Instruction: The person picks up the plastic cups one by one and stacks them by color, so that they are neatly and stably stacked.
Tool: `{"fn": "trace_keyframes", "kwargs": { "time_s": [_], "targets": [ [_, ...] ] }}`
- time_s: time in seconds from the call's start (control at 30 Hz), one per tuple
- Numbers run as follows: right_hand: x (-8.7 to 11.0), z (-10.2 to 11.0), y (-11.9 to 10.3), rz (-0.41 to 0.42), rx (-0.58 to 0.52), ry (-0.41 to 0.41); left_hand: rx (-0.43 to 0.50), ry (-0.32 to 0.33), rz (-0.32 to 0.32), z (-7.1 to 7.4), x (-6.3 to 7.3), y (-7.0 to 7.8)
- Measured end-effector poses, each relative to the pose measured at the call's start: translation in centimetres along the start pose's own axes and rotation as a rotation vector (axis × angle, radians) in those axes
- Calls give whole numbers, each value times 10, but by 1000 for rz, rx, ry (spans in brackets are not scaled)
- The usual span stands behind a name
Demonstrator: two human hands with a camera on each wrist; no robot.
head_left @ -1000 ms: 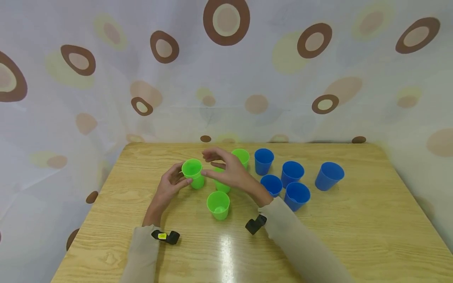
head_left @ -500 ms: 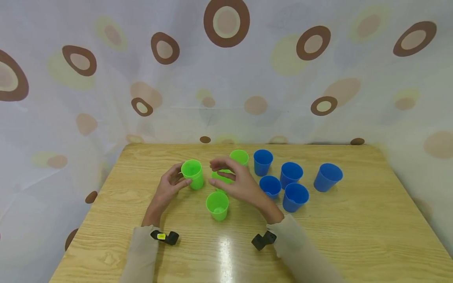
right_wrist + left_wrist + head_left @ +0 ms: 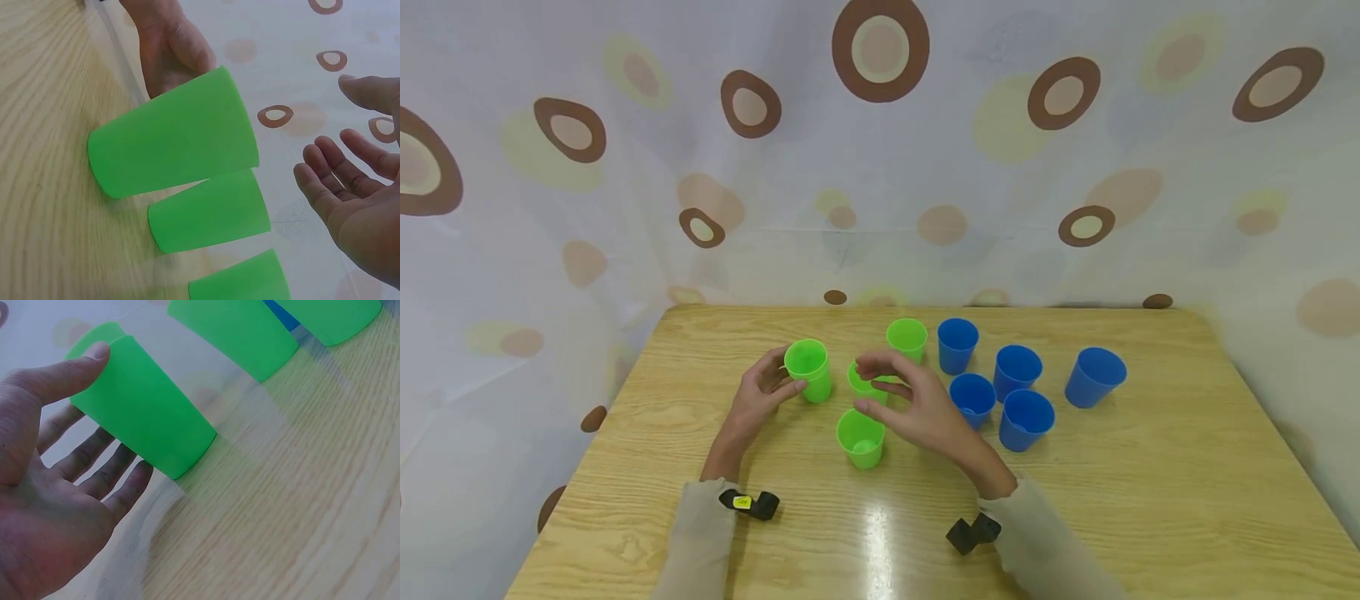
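My left hand [image 3: 762, 392] holds a pair of nested green cups [image 3: 811, 379] upright at the table's left side. In the left wrist view the thumb lies on the stack's rim, with the fingers behind its wall; a second rim shows just above the outer cup [image 3: 144, 412]. My right hand [image 3: 917, 408] hovers with fingers spread and nothing in them, over the middle green cup [image 3: 863, 387], which it partly covers. Nearer stands a front green cup [image 3: 861, 442], and farther off a back green cup [image 3: 907, 336]. The right wrist view shows the right hand [image 3: 369, 187] apart from the cups.
Several blue cups [image 3: 1027, 419] stand upright right of the green ones, with a lone blue cup [image 3: 1095, 377] farthest right. The wooden table [image 3: 1150, 500] ends at a patterned curtain [image 3: 880, 208] behind and at the sides.
My right hand has drawn away from the stack, rightward and toward me, with its fingers free. The upper cup has sunk lower into the one beneath. My left hand has stayed in place.
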State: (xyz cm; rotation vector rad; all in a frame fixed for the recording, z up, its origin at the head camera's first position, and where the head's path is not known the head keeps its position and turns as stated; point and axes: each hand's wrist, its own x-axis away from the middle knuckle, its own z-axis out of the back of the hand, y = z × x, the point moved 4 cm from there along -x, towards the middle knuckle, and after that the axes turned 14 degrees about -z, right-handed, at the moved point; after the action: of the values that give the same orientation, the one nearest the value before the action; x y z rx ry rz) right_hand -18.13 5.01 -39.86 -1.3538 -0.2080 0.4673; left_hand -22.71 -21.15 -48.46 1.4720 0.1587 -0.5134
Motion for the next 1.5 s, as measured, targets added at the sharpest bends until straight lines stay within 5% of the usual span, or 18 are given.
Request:
{"fn": "trace_keyframes", "kwargs": {
  "time_s": [0.77, 1.5],
  "targets": [
    [30, 4, 24, -24, 78, 24, -3, -2, -7, -1, 0, 2],
    [32, -10, 48, -132, 201, -52, -2, 2, -4, -1, 0, 3]
  ]
}}
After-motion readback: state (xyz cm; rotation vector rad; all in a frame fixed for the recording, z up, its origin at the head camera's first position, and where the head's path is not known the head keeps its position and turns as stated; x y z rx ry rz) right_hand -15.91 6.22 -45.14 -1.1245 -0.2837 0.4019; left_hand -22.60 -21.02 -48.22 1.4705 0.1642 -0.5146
